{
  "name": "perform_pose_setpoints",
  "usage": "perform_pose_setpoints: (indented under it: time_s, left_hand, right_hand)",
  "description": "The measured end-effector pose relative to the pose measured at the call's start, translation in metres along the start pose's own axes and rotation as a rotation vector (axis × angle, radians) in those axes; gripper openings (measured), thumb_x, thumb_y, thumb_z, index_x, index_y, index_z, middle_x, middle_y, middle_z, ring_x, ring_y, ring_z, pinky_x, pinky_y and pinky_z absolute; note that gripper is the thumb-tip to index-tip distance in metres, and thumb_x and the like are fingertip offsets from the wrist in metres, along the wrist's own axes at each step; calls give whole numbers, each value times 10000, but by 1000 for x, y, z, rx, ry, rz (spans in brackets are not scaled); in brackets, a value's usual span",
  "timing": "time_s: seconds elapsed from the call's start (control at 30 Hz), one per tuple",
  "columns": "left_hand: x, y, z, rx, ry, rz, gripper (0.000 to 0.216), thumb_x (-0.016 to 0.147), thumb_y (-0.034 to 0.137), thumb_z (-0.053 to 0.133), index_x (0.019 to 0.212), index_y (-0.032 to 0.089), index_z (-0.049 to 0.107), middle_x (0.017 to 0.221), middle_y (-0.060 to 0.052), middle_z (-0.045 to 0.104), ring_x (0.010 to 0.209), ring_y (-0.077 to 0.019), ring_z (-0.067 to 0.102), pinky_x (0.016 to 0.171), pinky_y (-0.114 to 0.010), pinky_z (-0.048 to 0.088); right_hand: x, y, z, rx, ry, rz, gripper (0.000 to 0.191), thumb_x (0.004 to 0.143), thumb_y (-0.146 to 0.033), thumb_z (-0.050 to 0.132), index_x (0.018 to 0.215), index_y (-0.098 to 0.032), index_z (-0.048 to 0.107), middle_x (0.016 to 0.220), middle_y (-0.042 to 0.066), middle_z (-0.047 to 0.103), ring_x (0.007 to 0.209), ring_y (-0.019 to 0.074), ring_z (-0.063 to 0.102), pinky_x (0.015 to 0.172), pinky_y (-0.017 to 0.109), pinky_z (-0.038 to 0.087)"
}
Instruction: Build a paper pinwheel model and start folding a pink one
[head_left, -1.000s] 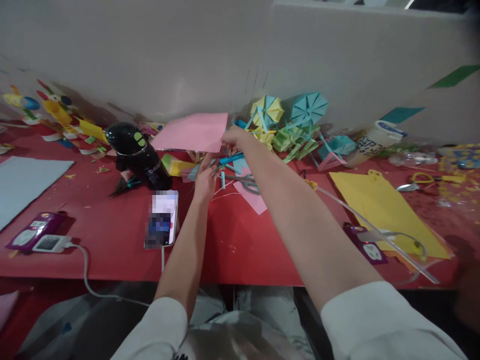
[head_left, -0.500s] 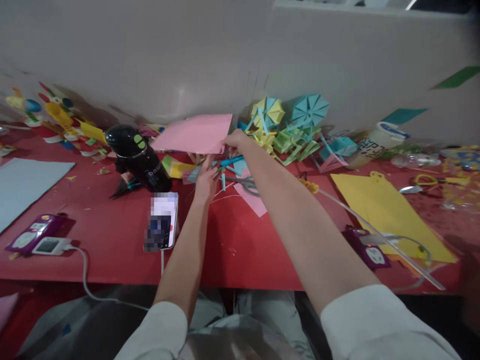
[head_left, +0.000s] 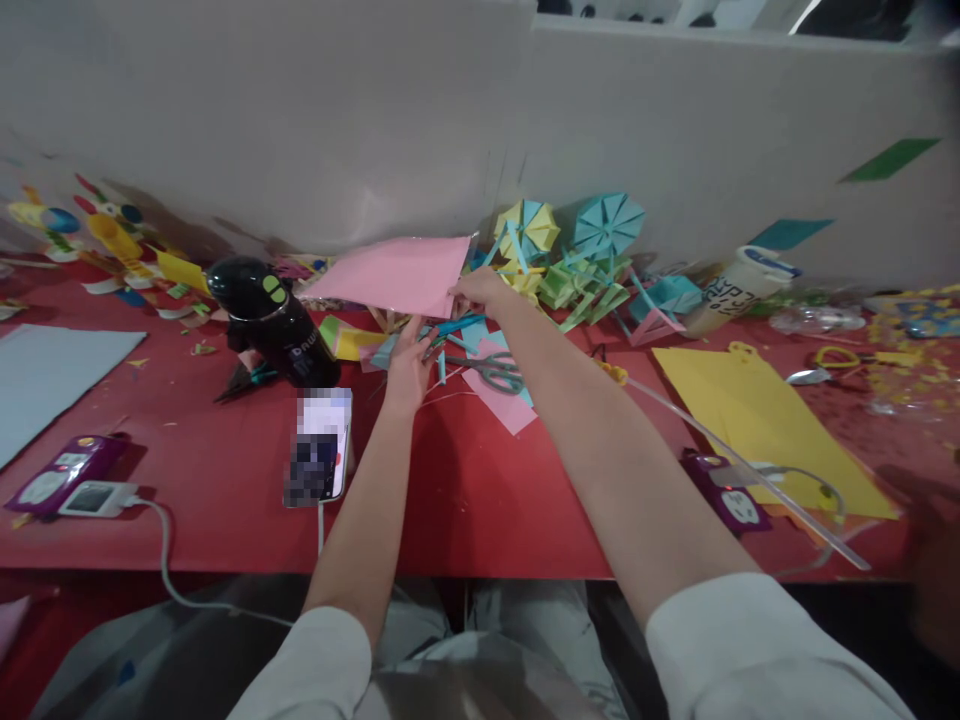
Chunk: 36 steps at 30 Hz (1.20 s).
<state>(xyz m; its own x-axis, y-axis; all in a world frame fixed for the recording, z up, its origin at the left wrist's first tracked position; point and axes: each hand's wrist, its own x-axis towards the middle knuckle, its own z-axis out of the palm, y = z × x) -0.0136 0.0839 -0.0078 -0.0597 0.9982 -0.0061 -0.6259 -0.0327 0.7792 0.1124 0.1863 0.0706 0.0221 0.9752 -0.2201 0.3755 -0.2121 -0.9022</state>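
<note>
Where the right hand (head_left: 476,289) pinches the pink paper (head_left: 394,272) at four o'clock, fingertips blur, while the left hand (head_left: 410,366), part-hidden at six o'clock, has an unreadable grip.

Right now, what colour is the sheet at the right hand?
The sheet is pink, best seen in the head view.

Insp. counted 1 red counter (head_left: 480,500); 1 L hand (head_left: 409,365), 1 R hand (head_left: 478,288); 1 lg. pink sheet (head_left: 397,272); 1 lt.-blue sheet (head_left: 60,380); 2 paper parasols (head_left: 609,225); 1 pr. grey-handled scissors (head_left: 499,371); 1 blk. bottle (head_left: 277,330); 1 mob. phone (head_left: 319,450); 2 purple pwr. units (head_left: 37,487); 1 wht. adapter (head_left: 97,499). Paper scraps (head_left: 360,342) overlapped, qty. unclear.
</note>
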Motion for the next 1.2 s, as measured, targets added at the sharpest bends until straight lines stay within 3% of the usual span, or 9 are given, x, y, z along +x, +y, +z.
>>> perform_pose_setpoints:
  time_s: [0.27, 0.47, 0.6, 0.73, 0.9, 1.1, 1.2]
  left_hand:
    - [2, -5, -3, 32, 93, 6, 444, 679, 231, 689, 1119, 224, 631, 1433, -82, 521, 1287, -283, 524, 1025, -405, 450]
    - [2, -11, -7, 4, 123, 30, 464, 668, 186, 695, 1127, 211, 625, 1455, -105, 497, 1269, -274, 548, 1048, -402, 430]
    - [3, -17, -8, 24, 143, 82, 457, 676, 195, 705, 1126, 208, 625, 1414, -112, 530, 1226, -271, 585, 1038, -406, 448]
    - [6, -21, -9, 184, 126, 144, 479, 699, 247, 739, 1161, 222, 616, 1287, -100, 614, 1104, -227, 646, 943, -356, 520]
    - [15, -19, -3, 397, 145, 190, 529, 714, 345, 757, 1200, 192, 612, 952, -69, 686, 806, -187, 690, 753, -341, 585]
    - [23, -18, 9, 466, 196, 239, 449, 637, 274, 792, 1051, 136, 683, 834, -51, 696, 767, -172, 666, 788, -330, 559]
    - [23, -20, 12, 425, 214, 221, 470, 604, 230, 803, 1048, 130, 683, 880, -65, 714, 802, -173, 671, 835, -338, 542]
  right_hand:
    - [-11, 27, -7, 102, -5, -68, 260, 731, -76, 580, 512, -171, 477, 300, -68, 367, 321, 53, 291, 345, 177, 198]
    - [-11, 44, -14, 204, -35, -48, 185, 708, -114, 618, 574, -175, 504, 315, -92, 349, 313, 51, 310, 345, 172, 205]
    - [-10, 50, -16, 261, -60, -72, 136, 686, -126, 657, 611, -161, 549, 389, -74, 437, 345, 49, 366, 365, 174, 243]
    - [-13, 53, -13, 311, -76, -135, 120, 703, -194, 679, 645, -160, 580, 423, -73, 449, 370, 55, 382, 390, 185, 271]
    - [-20, 59, -9, 364, -105, -234, 180, 696, -303, 717, 707, -164, 603, 478, -61, 500, 410, 63, 406, 416, 202, 274]
    - [-22, 66, -5, 398, -118, -297, 157, 685, -281, 663, 769, -170, 591, 532, -55, 532, 460, 76, 445, 446, 213, 319]
    - [-20, 69, -1, 429, -65, -320, 273, 654, -251, 658, 888, -195, 529, 590, -68, 550, 491, 82, 469, 467, 212, 352]
